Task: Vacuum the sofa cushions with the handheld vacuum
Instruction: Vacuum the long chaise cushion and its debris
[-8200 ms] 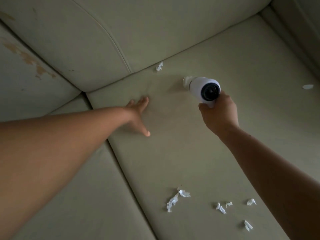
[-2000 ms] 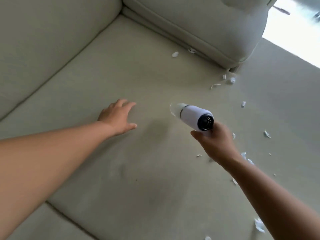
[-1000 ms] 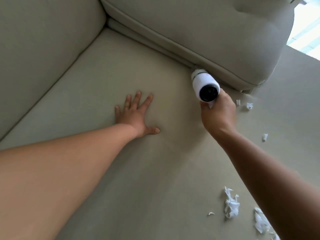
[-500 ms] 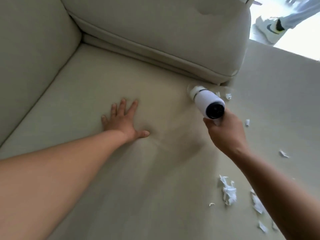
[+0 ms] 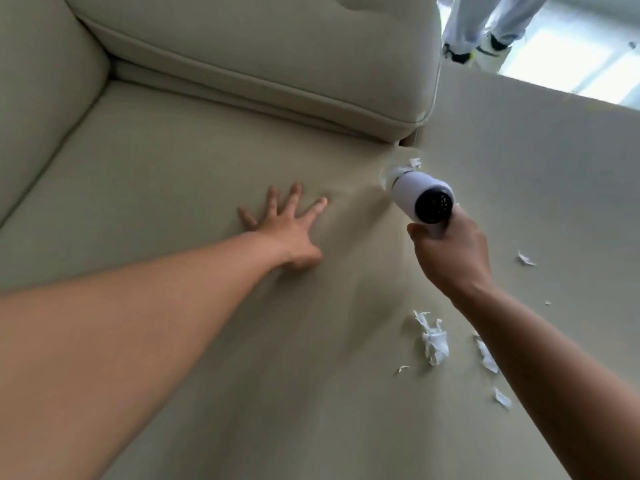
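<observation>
Grip: right hand (image 5: 450, 251) wraps the vacuum (image 5: 420, 197) handle, fingers curled round it under the white body. Exhaust end faces the camera. The clear nozzle (image 5: 389, 174) points down and away at the seat cushion (image 5: 173, 188), near the corner where the upright cushion (image 5: 259, 57) ends. One paper scrap (image 5: 415, 163) sits right at the nozzle mouth; can't tell if it's on the fabric or already in the intake.

Support: left hand (image 5: 287, 230) lies flat on the seat, fingers spread, holding nothing. My read: it tensions the fabric so suction doesn't bunch it, and props the lean. Creases run from the palm toward the nozzle, which fits.

More litter lies nearer the person: big scrap (image 5: 433, 341) beside the right forearm, smaller bits (image 5: 486, 355) right of it.

Judgement: far corner nearly done, near-right patch not yet. Risk: the big scrap may clog the mouth.
</observation>
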